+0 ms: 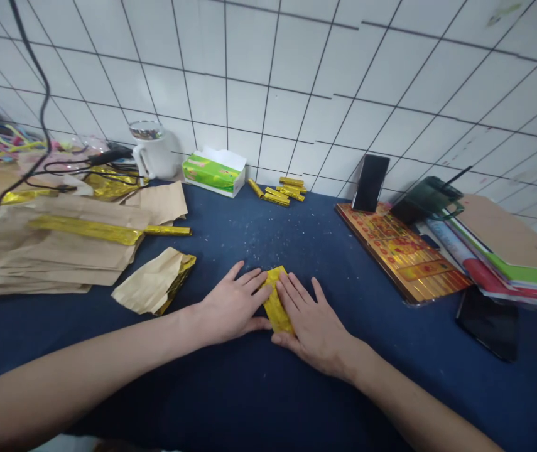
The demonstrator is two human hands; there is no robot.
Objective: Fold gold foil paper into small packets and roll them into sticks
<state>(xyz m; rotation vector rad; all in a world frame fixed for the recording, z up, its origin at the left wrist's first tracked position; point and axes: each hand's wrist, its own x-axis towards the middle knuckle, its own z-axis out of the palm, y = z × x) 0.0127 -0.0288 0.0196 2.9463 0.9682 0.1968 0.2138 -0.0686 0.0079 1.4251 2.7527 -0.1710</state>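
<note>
A flat strip of gold foil paper (276,302) lies on the dark blue tabletop between my hands. My left hand (233,306) rests at its left side with fingers stretched out, the fingertips touching the foil's edge. On its right side my right hand (313,323) lies flat, fingers extended over the foil's edge and partly hiding it. Left of my left hand sits a folded packet of brown paper with a gold foil underside (150,282). Toward the wall lie several small rolled or folded gold foil pieces (284,191).
Brown paper sheets (61,251) with gold strips pile up at left, under a black cable (44,100). A white mug (155,156) and green tissue pack (214,171) stand by the wall. At right are an upright phone (370,182), red-gold box (402,251), dark green cup (421,198) and another phone (489,323).
</note>
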